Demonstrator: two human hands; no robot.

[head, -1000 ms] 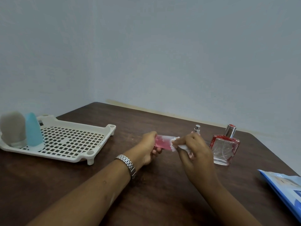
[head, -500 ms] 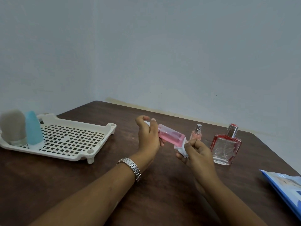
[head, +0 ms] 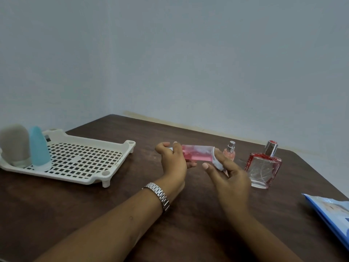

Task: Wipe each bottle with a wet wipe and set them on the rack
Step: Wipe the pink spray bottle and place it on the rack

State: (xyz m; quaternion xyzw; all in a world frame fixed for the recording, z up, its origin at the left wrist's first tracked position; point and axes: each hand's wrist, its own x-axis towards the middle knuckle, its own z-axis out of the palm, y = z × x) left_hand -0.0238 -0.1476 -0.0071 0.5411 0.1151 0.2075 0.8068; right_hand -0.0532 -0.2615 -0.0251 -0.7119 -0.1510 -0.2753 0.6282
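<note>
The left grip [head: 172, 161] is clamping the pink bottle [head: 196, 154] by its cap end, holding it level above the desk [head: 188, 224], so the right grip [head: 232, 178], pinching the wipe [head: 218, 165], is reaching the bare base before the rack [head: 56, 175].

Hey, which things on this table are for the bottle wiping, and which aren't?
For the job: pink bottle in left hand, wet wipe in right hand, small spray bottle, red perfume bottle, grey bottle and blue bottle on rack, blue pack.
Not for it: wristwatch, table.
</note>
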